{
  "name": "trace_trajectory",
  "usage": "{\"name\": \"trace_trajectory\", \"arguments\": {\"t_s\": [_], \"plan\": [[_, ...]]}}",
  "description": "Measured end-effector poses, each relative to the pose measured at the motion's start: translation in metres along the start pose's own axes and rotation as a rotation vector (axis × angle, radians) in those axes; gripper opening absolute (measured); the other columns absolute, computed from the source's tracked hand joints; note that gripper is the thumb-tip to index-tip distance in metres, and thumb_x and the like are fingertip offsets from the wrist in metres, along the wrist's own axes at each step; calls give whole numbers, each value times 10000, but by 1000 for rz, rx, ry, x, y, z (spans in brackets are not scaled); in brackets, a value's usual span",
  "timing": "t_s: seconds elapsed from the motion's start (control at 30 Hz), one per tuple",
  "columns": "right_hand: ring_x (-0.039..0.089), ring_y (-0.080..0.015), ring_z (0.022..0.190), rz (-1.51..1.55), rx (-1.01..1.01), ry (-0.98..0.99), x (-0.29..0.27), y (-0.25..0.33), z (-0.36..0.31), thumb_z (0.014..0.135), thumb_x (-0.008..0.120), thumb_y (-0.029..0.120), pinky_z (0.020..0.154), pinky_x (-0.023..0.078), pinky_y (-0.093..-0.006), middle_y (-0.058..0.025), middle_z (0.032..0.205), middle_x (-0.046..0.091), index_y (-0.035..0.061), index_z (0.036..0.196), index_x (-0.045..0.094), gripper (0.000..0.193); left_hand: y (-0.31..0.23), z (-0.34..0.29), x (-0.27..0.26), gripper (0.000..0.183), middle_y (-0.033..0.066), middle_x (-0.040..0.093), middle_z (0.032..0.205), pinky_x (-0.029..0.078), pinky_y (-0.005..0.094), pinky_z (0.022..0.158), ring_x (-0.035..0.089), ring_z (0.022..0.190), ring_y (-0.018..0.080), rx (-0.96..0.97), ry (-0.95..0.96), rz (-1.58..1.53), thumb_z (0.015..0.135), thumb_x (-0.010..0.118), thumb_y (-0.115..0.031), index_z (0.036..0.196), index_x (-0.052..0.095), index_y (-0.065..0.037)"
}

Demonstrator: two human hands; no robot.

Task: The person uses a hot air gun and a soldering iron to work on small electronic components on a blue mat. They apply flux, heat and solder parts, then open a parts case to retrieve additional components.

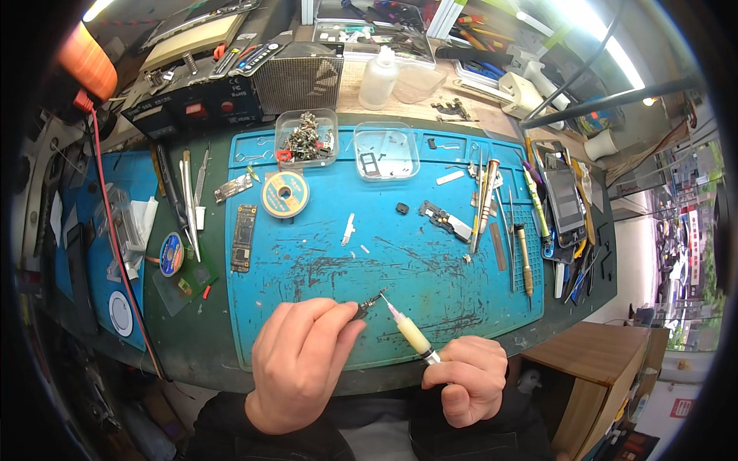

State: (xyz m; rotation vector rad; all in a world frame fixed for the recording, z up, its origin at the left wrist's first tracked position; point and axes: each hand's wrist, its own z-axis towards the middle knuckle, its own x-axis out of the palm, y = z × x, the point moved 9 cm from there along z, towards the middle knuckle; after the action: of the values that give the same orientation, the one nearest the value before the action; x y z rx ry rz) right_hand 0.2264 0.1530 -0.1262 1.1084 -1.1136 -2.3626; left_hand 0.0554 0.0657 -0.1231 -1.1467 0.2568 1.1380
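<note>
both hands [298,361] [469,380] over blue mat [430,276], syringe [411,332] by small part [367,306]

The scene is brightly and evenly lit from above by a tube lamp [607,46] at the far right, which is burnt out to white glare. Only soft shadows are cast on the blue mat [430,253]. Straight edges are bent toward the black, vignetted rim. The centre is rendered sharp.
</note>
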Motion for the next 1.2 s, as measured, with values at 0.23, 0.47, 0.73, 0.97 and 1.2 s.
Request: {"name": "trace_trajectory", "arguments": {"t_s": [0.23,0.47,0.73,0.97,1.2], "plan": [[517,-223,471,-1,3,-10,0,0,0,1001,650,322,457,386,-351,-23,623,537,123,748,713,328,0,-1,1,357,94,690,984,517,385,644,649,785,277,4,-1,-2,751,906,-9,1078,762,-8],[518,-224,470,-6,7,-10,0,1,2,981,655,292,457,384,-349,-24,616,539,120,742,709,299,1,-1,1,356,101,688,990,518,388,650,651,791,282,1,8,-5,758,903,-9,1083,757,-5],[512,-222,468,-12,0,16,0,1,2,953,662,260,456,380,-349,-21,619,539,117,745,714,257,3,-3,2,348,110,687,990,528,397,666,658,805,292,-48,23,-20,763,900,-8,1077,752,-3],[508,-218,468,-7,-13,20,0,2,3,919,682,243,454,377,-348,-14,617,533,119,742,715,218,2,-1,1,347,103,688,981,527,395,657,658,797,289,-34,20,-14,760,901,-5,1076,759,-7],[500,-215,462,1,-38,24,1,3,3,895,709,234,449,375,-345,-9,613,524,121,743,717,189,0,-1,1,354,97,690,976,520,388,645,654,787,280,-14,13,-2,752,906,-9,1075,762,-8]]}}
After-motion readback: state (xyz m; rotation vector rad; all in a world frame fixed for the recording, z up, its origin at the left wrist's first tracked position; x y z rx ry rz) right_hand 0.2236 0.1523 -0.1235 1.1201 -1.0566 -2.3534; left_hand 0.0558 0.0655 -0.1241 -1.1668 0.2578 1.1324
